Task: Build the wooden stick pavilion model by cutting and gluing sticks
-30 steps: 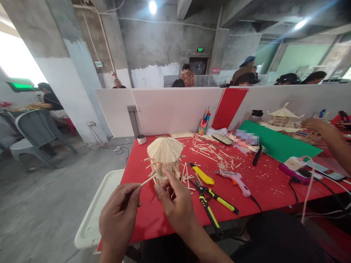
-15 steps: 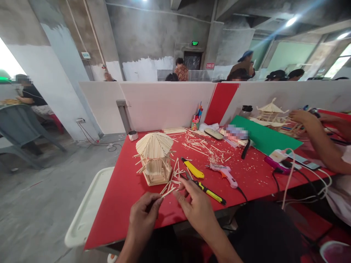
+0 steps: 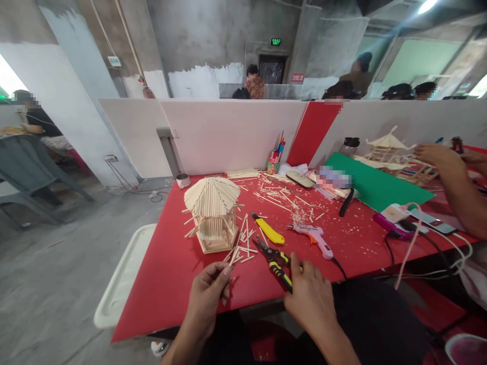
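Between thumb and forefinger my left hand (image 3: 207, 291) pinches a short thin wooden stick (image 3: 234, 256), pointing up and away. My right hand (image 3: 310, 291) is closed on the yellow-and-black handles of the pliers (image 3: 274, 259), whose handles are spread and whose jaws point toward the loose sticks. A small pavilion model (image 3: 212, 210) made of round sticks stands upright beyond my left hand. Cut stick pieces (image 3: 247, 243) lie scattered beside its base. Past the pliers rests a yellow utility knife (image 3: 269, 230), with a pink glue gun (image 3: 314, 238) to its right.
On the red table (image 3: 152, 294) are stick scraps (image 3: 281, 195), a pen cup (image 3: 273, 165), a tape roll (image 3: 183, 180) and a green board (image 3: 384, 182). A purple power strip (image 3: 391, 225) with cables lies right. A co-worker's arm (image 3: 452, 172) reaches toward another stick model (image 3: 388, 144).
My right hand has moved right and taken hold of the pliers, which now have their handles spread. My left hand still pinches the stick, now tilted more steeply.
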### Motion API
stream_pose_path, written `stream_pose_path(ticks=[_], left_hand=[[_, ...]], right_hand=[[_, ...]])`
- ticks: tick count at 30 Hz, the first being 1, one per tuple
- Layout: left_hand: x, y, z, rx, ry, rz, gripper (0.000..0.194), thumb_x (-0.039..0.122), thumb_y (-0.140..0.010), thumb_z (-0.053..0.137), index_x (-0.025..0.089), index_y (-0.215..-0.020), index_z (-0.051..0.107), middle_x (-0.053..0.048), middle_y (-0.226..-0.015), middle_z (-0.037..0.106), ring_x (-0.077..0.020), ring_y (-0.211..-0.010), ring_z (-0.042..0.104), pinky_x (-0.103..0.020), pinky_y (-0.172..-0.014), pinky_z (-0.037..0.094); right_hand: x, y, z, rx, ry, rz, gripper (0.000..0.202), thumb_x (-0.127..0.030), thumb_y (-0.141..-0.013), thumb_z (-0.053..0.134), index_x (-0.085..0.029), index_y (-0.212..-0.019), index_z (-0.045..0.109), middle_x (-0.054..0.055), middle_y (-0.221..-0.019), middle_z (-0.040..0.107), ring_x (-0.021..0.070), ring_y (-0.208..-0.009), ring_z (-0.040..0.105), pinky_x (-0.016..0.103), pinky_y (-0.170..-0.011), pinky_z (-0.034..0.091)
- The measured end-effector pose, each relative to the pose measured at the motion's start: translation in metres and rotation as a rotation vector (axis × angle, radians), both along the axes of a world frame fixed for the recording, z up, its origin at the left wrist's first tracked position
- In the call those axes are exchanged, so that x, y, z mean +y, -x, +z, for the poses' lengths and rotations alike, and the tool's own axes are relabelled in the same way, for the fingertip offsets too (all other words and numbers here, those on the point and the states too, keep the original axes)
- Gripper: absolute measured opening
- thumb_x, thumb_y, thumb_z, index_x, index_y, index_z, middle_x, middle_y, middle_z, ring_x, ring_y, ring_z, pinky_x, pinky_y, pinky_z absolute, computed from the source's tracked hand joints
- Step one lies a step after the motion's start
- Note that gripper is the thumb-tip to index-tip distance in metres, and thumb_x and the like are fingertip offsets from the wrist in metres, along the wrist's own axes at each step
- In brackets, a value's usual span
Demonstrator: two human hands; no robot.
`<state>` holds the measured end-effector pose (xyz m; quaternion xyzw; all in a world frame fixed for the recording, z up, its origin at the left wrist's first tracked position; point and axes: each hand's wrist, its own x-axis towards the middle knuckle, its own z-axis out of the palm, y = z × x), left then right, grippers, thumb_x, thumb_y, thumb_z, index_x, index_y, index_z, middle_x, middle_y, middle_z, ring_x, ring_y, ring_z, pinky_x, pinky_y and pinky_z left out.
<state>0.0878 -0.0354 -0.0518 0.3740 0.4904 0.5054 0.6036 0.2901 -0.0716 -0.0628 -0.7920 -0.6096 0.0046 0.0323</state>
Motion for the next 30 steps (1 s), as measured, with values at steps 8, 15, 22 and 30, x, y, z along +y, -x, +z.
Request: stream_pose_path(ticks=[8,15,22,30], left_hand=[[0.001,-0.003,-0.001,-0.041,-0.007,0.01,0.041,0.048,-0.058,0.082,0.013,-0.071,0.065,0.006,-0.049,0.055,-0.0023,-0.037,0.041,-0.014,-0.036,0.032],[-0.002,-0.003,0.0,-0.021,-0.027,-0.009,0.039,0.047,-0.06,0.08,0.014,-0.073,0.064,0.006,-0.051,0.055,-0.003,-0.038,0.042,-0.015,-0.037,0.033],[-0.005,-0.003,0.001,0.063,-0.041,-0.04,0.038,0.049,-0.064,0.077,0.015,-0.073,0.062,0.006,-0.045,0.051,-0.0053,-0.038,0.042,-0.016,-0.038,0.033],[-0.009,-0.001,0.012,0.24,-0.119,-0.078,0.036,0.048,-0.067,0.072,0.013,-0.076,0.067,0.005,-0.046,0.05,-0.0074,-0.04,0.044,-0.019,-0.041,0.036]], right_hand=[[-0.043,-0.004,-0.023,0.64,-0.09,0.134,0.071,-0.016,-0.063,0.046,-0.018,-0.134,0.04,0.009,-0.13,0.05,0.0224,-0.124,0.046,0.034,-0.104,0.036],[-0.048,0.009,-0.014,0.901,-0.035,0.115,0.076,-0.016,-0.062,0.045,-0.015,-0.137,0.037,0.009,-0.136,0.048,0.0206,-0.129,0.043,0.034,-0.109,0.032],[-0.049,0.013,-0.016,0.919,-0.003,0.142,0.084,-0.013,-0.058,0.046,-0.016,-0.141,0.034,0.009,-0.144,0.041,0.0231,-0.136,0.033,0.039,-0.113,0.025],[-0.046,0.025,-0.02,0.979,-0.089,0.161,0.085,-0.01,-0.055,0.046,-0.02,-0.139,0.04,0.007,-0.139,0.047,0.024,-0.133,0.038,0.039,-0.111,0.029]])
